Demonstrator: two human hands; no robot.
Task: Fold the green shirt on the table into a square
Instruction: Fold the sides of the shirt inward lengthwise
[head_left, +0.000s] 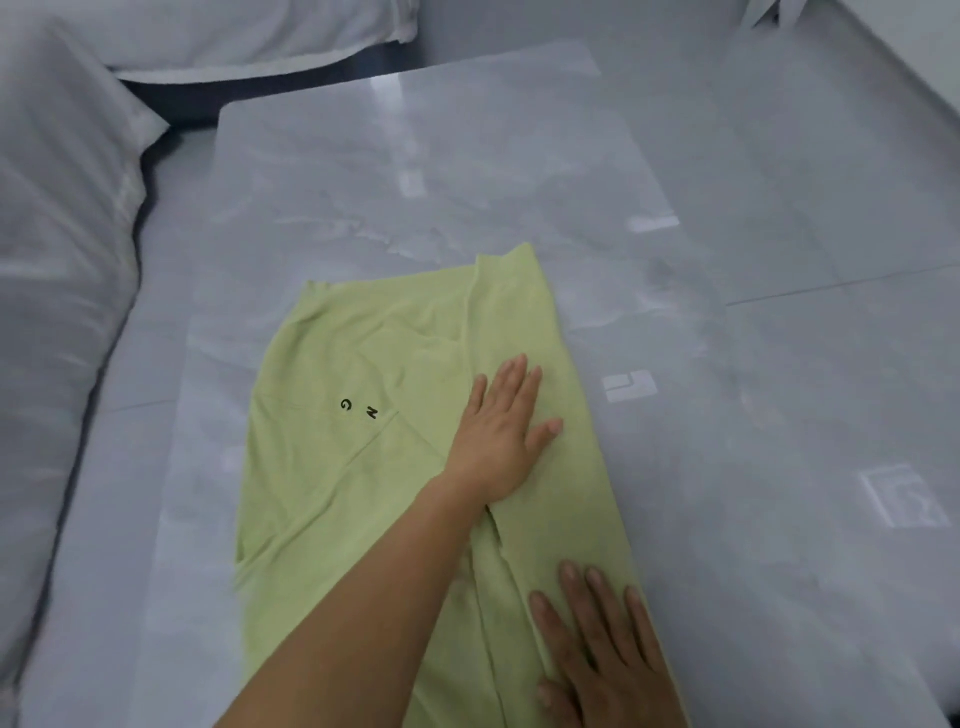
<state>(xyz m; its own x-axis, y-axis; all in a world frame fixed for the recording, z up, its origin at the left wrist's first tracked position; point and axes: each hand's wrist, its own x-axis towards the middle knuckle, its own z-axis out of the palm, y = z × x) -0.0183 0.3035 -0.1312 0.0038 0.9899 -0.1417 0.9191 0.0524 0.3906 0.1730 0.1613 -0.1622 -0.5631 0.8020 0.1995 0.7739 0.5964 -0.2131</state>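
Fingers spread flat, my left hand (501, 431) and right hand (602, 644) press the folded right side of the green shirt (363, 467) on the grey table (467, 182), gripping nothing; I judge lifting unevenly could reopen that fold.

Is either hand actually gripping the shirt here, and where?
Neither grips it. The left hand and right hand lie flat, fingers spread, pressing the folded right side of the green shirt against the table.
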